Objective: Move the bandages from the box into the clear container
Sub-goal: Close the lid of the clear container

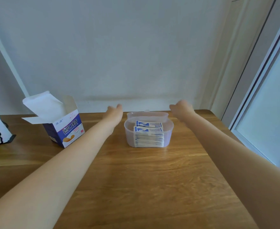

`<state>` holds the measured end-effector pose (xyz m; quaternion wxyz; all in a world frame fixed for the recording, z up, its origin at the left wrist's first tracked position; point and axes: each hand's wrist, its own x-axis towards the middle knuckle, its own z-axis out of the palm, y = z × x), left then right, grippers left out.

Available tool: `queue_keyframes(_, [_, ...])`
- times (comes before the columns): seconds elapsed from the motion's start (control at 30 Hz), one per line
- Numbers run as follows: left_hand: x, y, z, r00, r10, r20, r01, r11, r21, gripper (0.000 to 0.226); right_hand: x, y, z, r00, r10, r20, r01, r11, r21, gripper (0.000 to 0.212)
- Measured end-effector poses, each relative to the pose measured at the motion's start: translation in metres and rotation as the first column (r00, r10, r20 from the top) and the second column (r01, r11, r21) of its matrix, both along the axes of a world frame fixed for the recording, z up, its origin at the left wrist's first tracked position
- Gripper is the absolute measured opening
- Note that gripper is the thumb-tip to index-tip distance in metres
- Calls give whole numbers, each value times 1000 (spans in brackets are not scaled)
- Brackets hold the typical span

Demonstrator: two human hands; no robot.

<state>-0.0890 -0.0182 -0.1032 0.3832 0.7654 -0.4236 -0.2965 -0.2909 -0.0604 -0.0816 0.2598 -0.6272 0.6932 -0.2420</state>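
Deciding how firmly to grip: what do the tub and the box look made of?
The tub looks like thin, frosted, see-through plastic: the bandages show through its wall. The box looks like printed cardboard, glossy outside, with plain white creased flaps folded open.

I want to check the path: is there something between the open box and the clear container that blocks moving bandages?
Only the left forearm crosses that gap; no object does. The box is open, the clear container uncovered, bandages already inside.
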Motion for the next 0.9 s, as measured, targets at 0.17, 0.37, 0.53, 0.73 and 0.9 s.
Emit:
queue_keyframes(0.17, [1,-13,-13,856,-24,-517,71,995,71,58,4,-3,-19,841,-156,518,-12,952,306,41])
queue_keyframes(0.37, [-1,-18,6,881,-72,-467,-16,983,-183,54,14,-16,-3,692,-47,720,18,999,48,35])
queue_keyframes(0.53, [-1,1,27,930,-202,-308,79,925,-371,60,16,6,28,864,263,431,-119,936,-331,41])
queue_keyframes(0.73, [-5,41,25,923,-338,181,380,871,-312,65,14,54,24,802,444,-400,-559,794,-238,25])
queue_keyframes(0.9, [-8,63,22,733,-383,563,537,833,-133,52,10,76,0,725,429,-539,-615,755,-226,47])
